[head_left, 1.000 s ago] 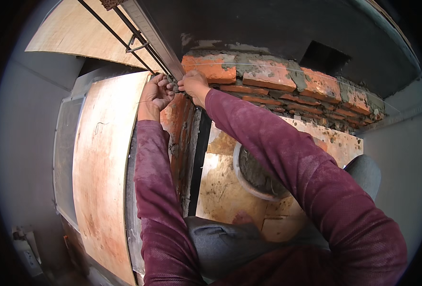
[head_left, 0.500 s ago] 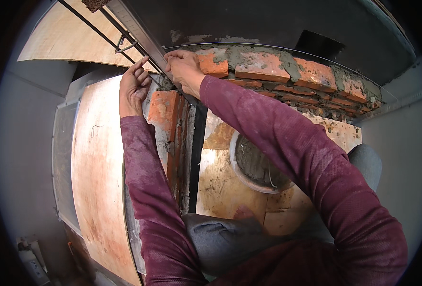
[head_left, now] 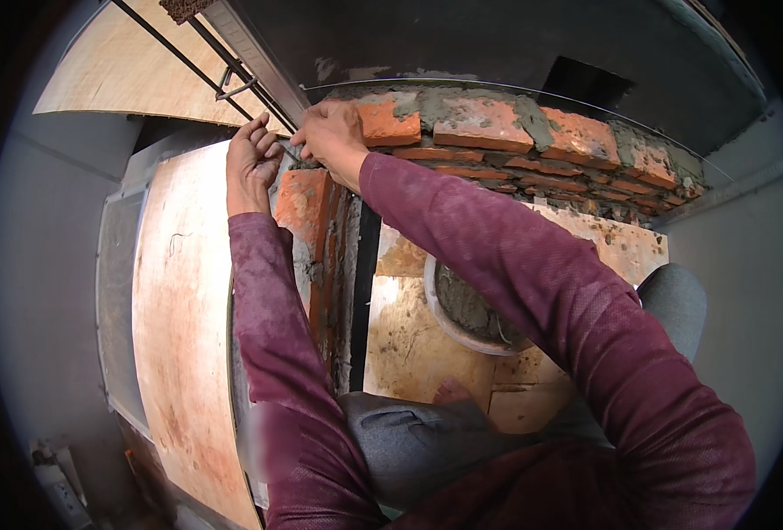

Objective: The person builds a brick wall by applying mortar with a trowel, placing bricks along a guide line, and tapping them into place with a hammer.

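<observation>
My left hand (head_left: 254, 163) is raised beside the metal bar (head_left: 263, 66), its fingers curled and pinched together. Close by on the right, my right hand (head_left: 333, 140) is closed with its fingertips toward the lower part of the bar. Whatever either hand pinches is too small to make out. A thin white string (head_left: 462, 81) runs from the bar above my right hand along the top of the brick wall (head_left: 484, 124). Steel rebars (head_left: 232, 75) slant beside the bar. Below my hands stands a short brick column (head_left: 301, 199) with mortar on it.
A tub of grey mortar (head_left: 462, 300) rests on the plywood floor under my right forearm. One large plywood sheet (head_left: 184, 327) lies to the left, another plywood sheet (head_left: 100, 79) at the upper left. A dark wall (head_left: 497, 44) rises behind the bricks.
My right hand has shifted slightly down and left, off the face of the metal bar. My left hand has moved a little lower, its fingers more curled.
</observation>
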### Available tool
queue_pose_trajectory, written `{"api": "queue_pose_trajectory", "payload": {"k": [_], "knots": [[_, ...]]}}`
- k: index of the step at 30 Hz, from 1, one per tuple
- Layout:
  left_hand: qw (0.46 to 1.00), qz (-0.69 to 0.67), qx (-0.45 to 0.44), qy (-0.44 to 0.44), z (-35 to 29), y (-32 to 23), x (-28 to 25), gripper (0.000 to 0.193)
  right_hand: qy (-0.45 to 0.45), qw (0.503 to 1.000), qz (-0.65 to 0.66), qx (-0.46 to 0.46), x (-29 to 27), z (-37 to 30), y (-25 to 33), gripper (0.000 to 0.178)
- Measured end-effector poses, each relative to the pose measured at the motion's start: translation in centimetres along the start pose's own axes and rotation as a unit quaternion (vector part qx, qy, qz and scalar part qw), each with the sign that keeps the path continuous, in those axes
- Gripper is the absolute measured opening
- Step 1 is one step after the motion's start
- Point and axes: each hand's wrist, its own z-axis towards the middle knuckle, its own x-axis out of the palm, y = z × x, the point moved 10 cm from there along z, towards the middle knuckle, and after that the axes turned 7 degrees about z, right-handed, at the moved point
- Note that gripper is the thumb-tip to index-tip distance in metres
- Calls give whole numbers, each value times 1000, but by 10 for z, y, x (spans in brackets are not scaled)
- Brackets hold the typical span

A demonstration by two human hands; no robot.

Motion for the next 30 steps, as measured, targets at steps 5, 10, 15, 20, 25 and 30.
{"api": "queue_pose_trajectory", "payload": {"k": [5,10,15,20,25,30], "knots": [[999,38,-6,-20,-2,-2,-2,13,24,997,46,65,7,2,-8,19],[999,32,-5,-20,9,-3,-3,12,14,995,67,77,9,7,-19,19],[998,42,0,-40,12,-4,-12,12,39,996,48,58,10,8,-17,19],[996,60,13,-66,-1,-7,-24,12,28,996,51,70,10,13,-16,20],[997,64,33,-22,-11,-9,-23,15,1,997,73,1,9,13,-11,20],[997,23,67,-7,-6,-17,-14,18,-9,993,109,-40,9,10,-3,20]]}}
